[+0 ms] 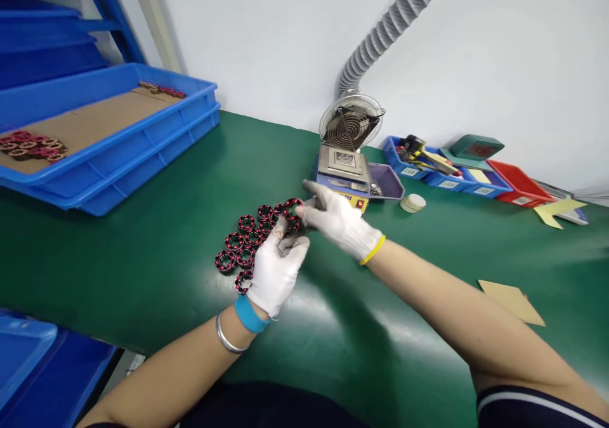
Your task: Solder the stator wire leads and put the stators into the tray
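Several black rings with red marks around them, like small stator cores, lie grouped on the green table. My left hand, in a white glove with blue tape at the wrist, is at the right side of this group. Its fingers are curled around a black-and-red ring, partly hidden by them. My right hand, in a white glove with a yellow cuff, comes in from the right. Its thumb and fingers close on the edge of another black-and-red ring just above. Dark smudges mark the fingertips of both gloves.
Behind the hands stands a small heating device with a round fan under a grey hose. A large blue crate holding similar rings sits left. Parts bins, a small white jar and cardboard are at right.
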Demonstrator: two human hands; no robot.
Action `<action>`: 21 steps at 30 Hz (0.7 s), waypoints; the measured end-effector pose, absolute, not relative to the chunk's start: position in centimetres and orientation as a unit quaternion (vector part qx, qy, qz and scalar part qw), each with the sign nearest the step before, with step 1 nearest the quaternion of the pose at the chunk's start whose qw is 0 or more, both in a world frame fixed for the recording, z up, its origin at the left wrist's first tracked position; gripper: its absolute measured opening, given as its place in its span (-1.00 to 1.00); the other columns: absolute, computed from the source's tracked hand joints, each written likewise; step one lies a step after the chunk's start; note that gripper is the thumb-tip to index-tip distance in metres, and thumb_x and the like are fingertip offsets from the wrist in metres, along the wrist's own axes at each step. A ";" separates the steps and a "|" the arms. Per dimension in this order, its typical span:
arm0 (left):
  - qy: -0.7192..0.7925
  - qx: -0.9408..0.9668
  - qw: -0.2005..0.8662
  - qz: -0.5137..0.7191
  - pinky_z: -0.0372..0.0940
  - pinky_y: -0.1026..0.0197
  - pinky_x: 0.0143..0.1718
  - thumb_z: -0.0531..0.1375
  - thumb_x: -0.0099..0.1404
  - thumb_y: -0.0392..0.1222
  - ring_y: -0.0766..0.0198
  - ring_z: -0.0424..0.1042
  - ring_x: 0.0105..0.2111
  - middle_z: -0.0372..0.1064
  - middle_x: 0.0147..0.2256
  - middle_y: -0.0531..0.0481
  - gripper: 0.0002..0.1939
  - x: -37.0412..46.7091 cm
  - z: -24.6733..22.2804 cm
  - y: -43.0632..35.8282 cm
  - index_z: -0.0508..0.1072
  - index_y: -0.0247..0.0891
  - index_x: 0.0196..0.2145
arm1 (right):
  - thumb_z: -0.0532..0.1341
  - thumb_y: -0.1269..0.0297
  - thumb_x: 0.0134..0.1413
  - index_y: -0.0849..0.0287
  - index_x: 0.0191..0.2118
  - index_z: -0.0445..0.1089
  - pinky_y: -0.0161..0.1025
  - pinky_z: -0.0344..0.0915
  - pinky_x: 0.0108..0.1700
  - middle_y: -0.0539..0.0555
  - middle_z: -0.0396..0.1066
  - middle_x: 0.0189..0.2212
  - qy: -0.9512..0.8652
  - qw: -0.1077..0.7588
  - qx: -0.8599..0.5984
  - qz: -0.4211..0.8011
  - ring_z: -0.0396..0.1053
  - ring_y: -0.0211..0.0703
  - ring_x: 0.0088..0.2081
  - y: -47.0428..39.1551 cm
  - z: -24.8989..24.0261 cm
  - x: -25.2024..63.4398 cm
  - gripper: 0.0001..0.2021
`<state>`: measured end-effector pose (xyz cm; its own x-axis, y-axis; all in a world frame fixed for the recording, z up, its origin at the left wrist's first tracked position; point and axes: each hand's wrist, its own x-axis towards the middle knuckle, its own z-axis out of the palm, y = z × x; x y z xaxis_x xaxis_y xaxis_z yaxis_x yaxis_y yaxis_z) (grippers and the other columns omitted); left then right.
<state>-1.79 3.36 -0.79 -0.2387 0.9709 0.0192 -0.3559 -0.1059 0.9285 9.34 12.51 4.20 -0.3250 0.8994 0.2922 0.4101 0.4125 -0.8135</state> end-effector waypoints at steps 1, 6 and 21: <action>0.433 0.342 0.502 0.666 0.35 0.19 -0.06 0.26 0.09 -0.16 0.22 0.44 -0.16 0.44 -0.13 -0.12 -0.38 -1.9 -0.8 3.5 0.25 -0.32 0.10 | 0.35 0.12 -0.14 0.10 0.05 0.38 -0.04 0.40 -0.10 0.07 0.50 -0.32 -0.746 0.370 -0.434 0.344 0.45 -0.03 -0.23 11.8 3.7 9.1 -0.45; 0.441 0.334 0.507 0.661 0.38 0.20 -0.14 0.16 0.20 -0.13 0.19 0.41 -0.11 0.38 -0.03 -0.13 -0.48 -2.8 -1.1 3.8 0.28 -0.28 0.12 | 0.21 -0.10 0.01 0.14 -0.20 0.43 -0.22 0.44 -0.30 0.05 0.50 -0.42 -0.715 0.246 -0.390 0.525 0.47 -0.13 -0.34 10.1 4.7 9.1 -0.60; 0.487 0.487 0.464 0.557 0.33 0.14 -0.06 0.21 0.17 -0.03 0.15 0.35 -0.02 0.26 0.07 -0.18 -0.40 -1.4 -1.1 1.8 0.25 -0.27 0.13 | 0.31 0.16 -0.14 0.19 -0.10 0.44 -0.08 0.37 -0.06 0.07 0.50 -0.23 -0.726 0.346 -0.586 0.096 0.45 -0.09 -0.18 20.7 9.9 14.0 -0.58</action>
